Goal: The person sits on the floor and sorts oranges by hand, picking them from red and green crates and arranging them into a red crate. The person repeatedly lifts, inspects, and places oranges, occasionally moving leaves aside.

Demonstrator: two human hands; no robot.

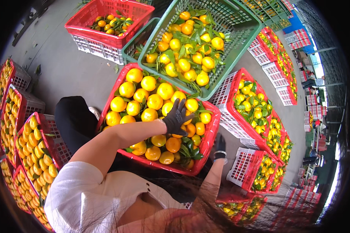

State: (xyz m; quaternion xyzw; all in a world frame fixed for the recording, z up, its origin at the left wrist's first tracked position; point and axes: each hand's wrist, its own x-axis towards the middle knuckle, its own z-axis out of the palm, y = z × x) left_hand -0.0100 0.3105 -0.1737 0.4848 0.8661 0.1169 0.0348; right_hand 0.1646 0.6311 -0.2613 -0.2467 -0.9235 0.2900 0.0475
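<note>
A crate lined with red plastic (215,116) stands before me, filled with orange and yellow mandarins (155,101). My left hand (178,118), in a dark glove, rests on the fruit towards the crate's right side, fingers spread; its palm side is hidden. Outside the crate's right edge, low down, is my right hand (220,147), also gloved and partly in shadow; its fingers are unclear. Beyond the lined crate, a tilted green plastic crate (239,56) holds leafy mandarins (189,49). Small leafy mandarins and green leaves (189,148) lie in the near right corner of the lined crate.
A red-lined crate (90,29) with some mandarins stands at the upper left. Several full crates (54,139) line the left side. More red-lined crates of leafy fruit (233,107) stand at the right. Leaves lie on the grey floor (75,75). People are far off at the right.
</note>
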